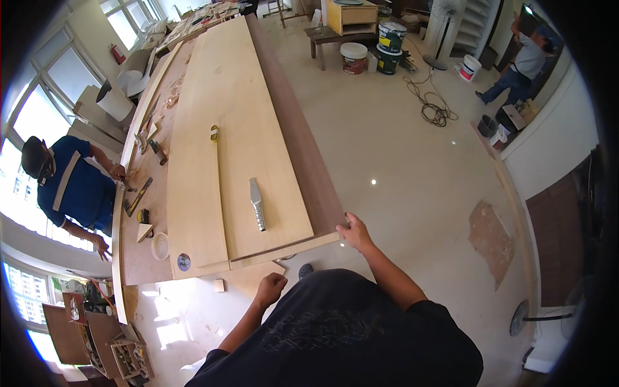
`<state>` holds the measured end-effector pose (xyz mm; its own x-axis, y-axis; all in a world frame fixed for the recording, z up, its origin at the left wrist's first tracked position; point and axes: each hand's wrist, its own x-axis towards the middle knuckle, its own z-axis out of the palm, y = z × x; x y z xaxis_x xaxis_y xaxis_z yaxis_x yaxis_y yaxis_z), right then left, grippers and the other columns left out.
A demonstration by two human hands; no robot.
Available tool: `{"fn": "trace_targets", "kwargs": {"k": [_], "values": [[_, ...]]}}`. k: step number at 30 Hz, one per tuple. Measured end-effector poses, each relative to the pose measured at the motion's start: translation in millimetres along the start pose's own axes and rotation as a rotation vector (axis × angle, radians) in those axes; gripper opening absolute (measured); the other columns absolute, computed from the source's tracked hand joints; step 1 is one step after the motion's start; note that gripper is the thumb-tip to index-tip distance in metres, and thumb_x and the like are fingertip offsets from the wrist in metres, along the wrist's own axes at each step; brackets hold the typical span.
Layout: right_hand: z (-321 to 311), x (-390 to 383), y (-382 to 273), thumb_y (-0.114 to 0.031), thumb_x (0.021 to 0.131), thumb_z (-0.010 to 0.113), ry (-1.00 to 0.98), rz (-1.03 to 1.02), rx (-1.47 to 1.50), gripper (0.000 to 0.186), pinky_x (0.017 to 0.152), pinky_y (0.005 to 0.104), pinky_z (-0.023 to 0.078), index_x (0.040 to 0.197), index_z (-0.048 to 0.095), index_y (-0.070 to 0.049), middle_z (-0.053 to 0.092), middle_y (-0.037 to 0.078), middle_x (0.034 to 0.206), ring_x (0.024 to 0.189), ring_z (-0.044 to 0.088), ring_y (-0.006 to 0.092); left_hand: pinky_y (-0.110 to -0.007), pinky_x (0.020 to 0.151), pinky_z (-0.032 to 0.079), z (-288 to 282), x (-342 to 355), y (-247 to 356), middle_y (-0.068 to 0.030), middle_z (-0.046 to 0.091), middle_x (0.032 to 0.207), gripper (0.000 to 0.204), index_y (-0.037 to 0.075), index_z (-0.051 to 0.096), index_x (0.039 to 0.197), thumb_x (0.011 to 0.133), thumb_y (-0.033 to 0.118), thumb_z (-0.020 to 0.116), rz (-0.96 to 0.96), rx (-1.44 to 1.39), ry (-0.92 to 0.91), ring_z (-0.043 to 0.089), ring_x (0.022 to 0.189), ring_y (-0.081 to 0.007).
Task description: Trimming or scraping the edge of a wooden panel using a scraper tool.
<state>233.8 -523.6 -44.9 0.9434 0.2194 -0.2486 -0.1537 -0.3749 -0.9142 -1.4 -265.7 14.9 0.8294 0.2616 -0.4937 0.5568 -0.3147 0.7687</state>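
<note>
A long pale wood panel [225, 84] lies on a wider brown board [309, 174]. Along its near end runs a narrow wooden strip [290, 248]. At the strip's right end, my right hand [353, 232] has its fingers closed round it. My left hand [271, 286] is a loose fist just off the near edge; anything inside is hidden. On the panel, a tape measure [215, 133] has its yellow blade drawn out toward me. Right of the blade lies a silver tool [257, 203] with a flat tip and ribbed handle.
A co-worker in dark blue [77, 184] stands at the table's left side, by a square [138, 197], a second tape measure [142, 216] and a round bowl [160, 246]. Paint buckets [390, 48] and a coiled cable [438, 115] are at the back right. Another person [522, 68] works farther off.
</note>
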Motion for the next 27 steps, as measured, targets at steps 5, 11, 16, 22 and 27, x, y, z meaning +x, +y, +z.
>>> {"fn": "trace_targets", "kwargs": {"k": [5, 11, 16, 22, 27], "values": [[-57, -33, 15, -0.028, 0.085, 0.073, -0.219, 0.060, -0.035, 0.060, 0.065, 0.0313, 0.052, 0.131, 0.054, 0.006, 0.068, 0.012, 0.078, 0.066, 0.065, 0.0174, -0.038, 0.074, 0.052, 38, 30, 68, -0.0174, 0.067, 0.085, 0.016, 0.000, 0.067, 0.092, 0.089, 0.016, 0.066, 0.391, 0.182, 0.138, 0.066, 0.080, -0.0317], [-140, -46, 32, -0.026, 0.087, 0.072, -0.187, 0.069, -0.032, 0.052, 0.066, 0.0304, 0.052, 0.126, 0.057, 0.006, 0.068, 0.011, 0.080, 0.069, 0.065, 0.0163, -0.045, 0.085, 0.048, 21, 105, 119, -0.0178, 0.062, 0.100, 0.021, 0.003, 0.062, 0.101, 0.082, 0.007, 0.070, 0.710, 0.311, 0.647, 0.060, 0.097, -0.0382], [-180, -15, 10, -0.019, 0.090, 0.069, -0.201, 0.020, -0.027, 0.045, 0.066, 0.0267, 0.050, 0.125, 0.057, 0.006, 0.066, 0.006, 0.080, 0.070, 0.061, 0.0114, -0.049, 0.092, 0.046, -18, 112, 104, -0.0217, 0.057, 0.114, 0.040, -0.001, 0.057, 0.112, 0.081, 0.019, 0.073, 0.191, 0.496, 0.871, 0.054, 0.107, -0.0421], [-202, 90, -22, -0.026, 0.087, 0.073, -0.238, -0.094, -0.125, 0.046, 0.069, 0.0305, 0.052, 0.121, 0.062, 0.001, 0.065, 0.008, 0.081, 0.073, 0.063, 0.0155, -0.051, 0.092, 0.046, -6, 131, 94, -0.0218, 0.056, 0.113, 0.044, -0.002, 0.054, 0.113, 0.081, 0.021, 0.073, -0.068, 0.436, 0.836, 0.054, 0.107, -0.0424], [-277, 178, 55, -0.031, 0.087, 0.070, -0.265, -0.001, -0.678, 0.047, 0.082, 0.0388, 0.052, 0.123, 0.062, -0.002, 0.069, 0.015, 0.105, 0.094, 0.066, 0.0289, -0.051, 0.084, 0.046, -7, 168, 91, -0.0258, 0.058, 0.097, 0.030, -0.005, 0.054, 0.097, 0.080, 0.014, 0.069, -0.062, 0.382, 0.931, 0.057, 0.093, -0.0449]]}}
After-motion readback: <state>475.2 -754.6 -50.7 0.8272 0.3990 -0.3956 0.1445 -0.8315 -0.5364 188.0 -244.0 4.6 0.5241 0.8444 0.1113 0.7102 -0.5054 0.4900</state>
